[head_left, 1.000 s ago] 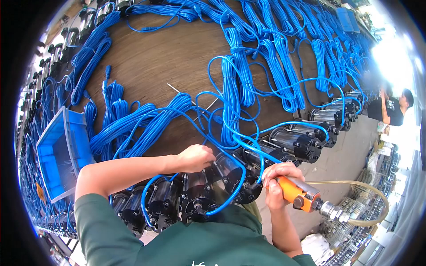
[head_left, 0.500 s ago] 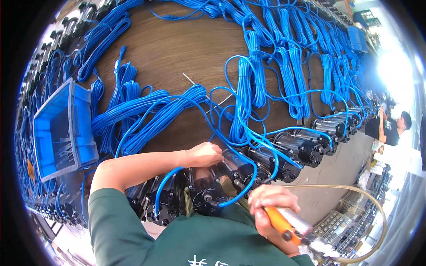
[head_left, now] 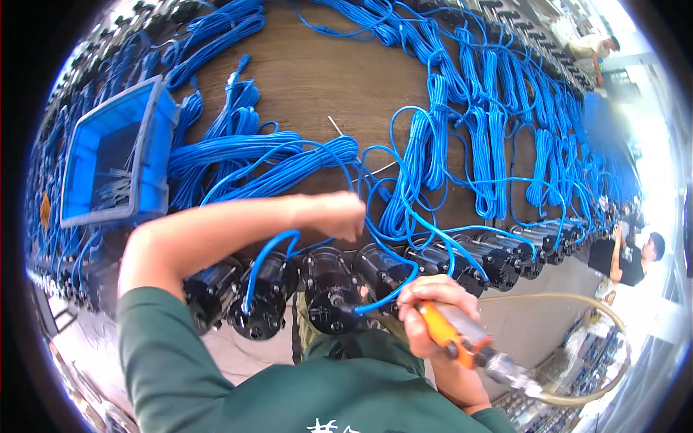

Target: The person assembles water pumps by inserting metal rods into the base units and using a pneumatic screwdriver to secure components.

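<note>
My right hand (head_left: 440, 307) grips an orange and silver air screwdriver (head_left: 453, 333), its hose end toward the lower right. A beige air hose (head_left: 622, 325) loops from it. My left hand (head_left: 339, 215) is over the table edge, fingers curled and somewhat blurred; what they hold, if anything, is hidden. Below it stands a black cylindrical unit (head_left: 330, 296) with a blue cable (head_left: 390, 297) running from its end cap. Similar black units (head_left: 261, 307) flank it along the edge. The screwdriver's tip is hidden by my hand.
Coiled blue cables (head_left: 253, 155) lie across the brown tabletop (head_left: 317, 86). A blue bin (head_left: 155, 155) holding thin pale strips stands at the left. A thin white strip (head_left: 336, 126) lies on the table. At the far right is another person (head_left: 635, 252) in dark clothing.
My left hand has lifted off the units, up and away toward the table. My right hand stays near the same place with the screwdriver. The view has shifted, showing more of the units' near ends.
</note>
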